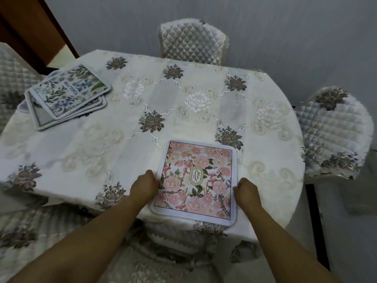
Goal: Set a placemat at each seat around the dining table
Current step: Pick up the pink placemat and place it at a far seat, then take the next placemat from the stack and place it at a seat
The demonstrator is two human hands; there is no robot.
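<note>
A pink floral placemat point(196, 181) with a white border lies flat at the near edge of the dining table point(142, 123), in front of me. My left hand point(145, 183) pinches its left edge, fingers curled. At the mat's right edge, my right hand point(245, 189) grips the border the same way. A fanned stack of blue floral placemats point(68, 94) rests on the table's far left.
A white embroidered tablecloth covers the round table. Quilted covered chairs stand at the far side point(192, 42), the right point(334, 131), the far left point(12, 78) and tucked under the near edge point(173, 240). A brown door frame point(40, 31) is at top left.
</note>
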